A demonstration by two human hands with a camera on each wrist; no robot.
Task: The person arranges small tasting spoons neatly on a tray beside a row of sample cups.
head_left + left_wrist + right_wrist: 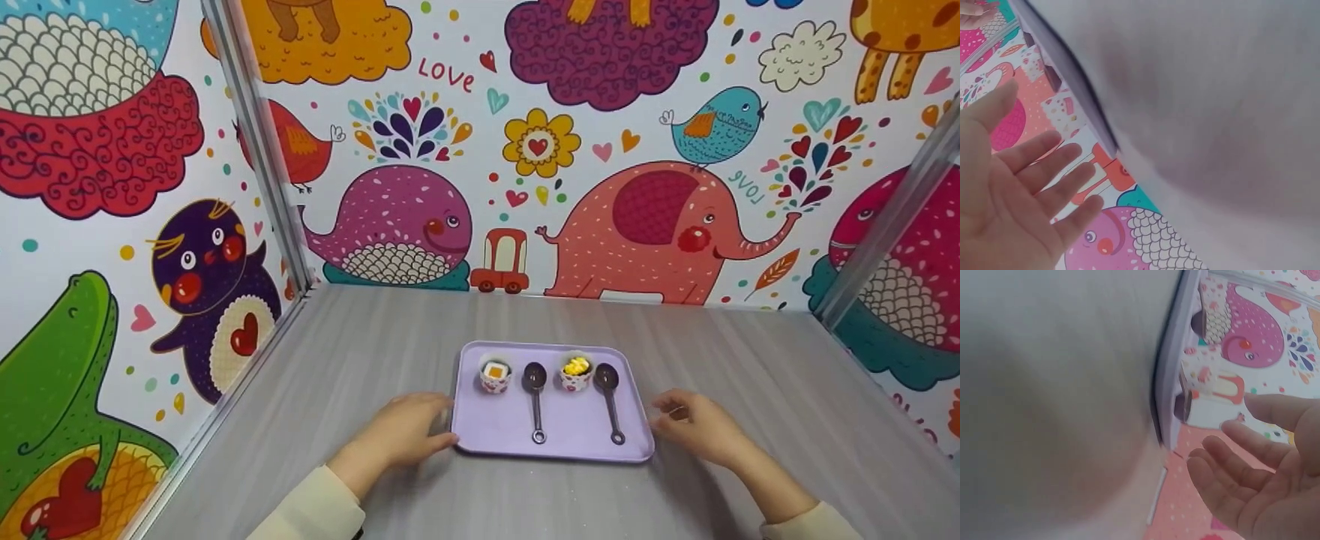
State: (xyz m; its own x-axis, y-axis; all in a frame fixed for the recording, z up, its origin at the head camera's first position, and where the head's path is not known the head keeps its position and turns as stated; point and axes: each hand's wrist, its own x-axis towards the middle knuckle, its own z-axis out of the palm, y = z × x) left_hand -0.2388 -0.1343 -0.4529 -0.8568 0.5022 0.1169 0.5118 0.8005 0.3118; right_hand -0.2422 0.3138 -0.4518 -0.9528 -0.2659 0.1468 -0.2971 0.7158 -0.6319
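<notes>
A lilac tray (pixel 495 431) lies on the table. On it stand two patterned paper cups: the left cup (pixel 495 383) holds a white and orange piece, the right cup (pixel 574 381) small yellow pieces. A dark spoon (pixel 536 397) lies between the cups, and a second spoon (pixel 610 401) is right of the yellow one; both handles point toward me. My left hand (pixel 405 433) is by the tray's left edge, its fingers spread in the left wrist view. Beside the right edge is my right hand (pixel 701 429), fingers loosely bent. Neither grips anything; whether fingertips touch the rim I cannot tell.
The grey table (pixel 375 330) extends around the tray on all sides. Behind it rises a wall (pixel 645 135) printed with cartoon animals. Another printed panel (pixel 90 247) stands at the left, joined by a metal post (pixel 259 142); a further post (pixel 889 217) is at the right.
</notes>
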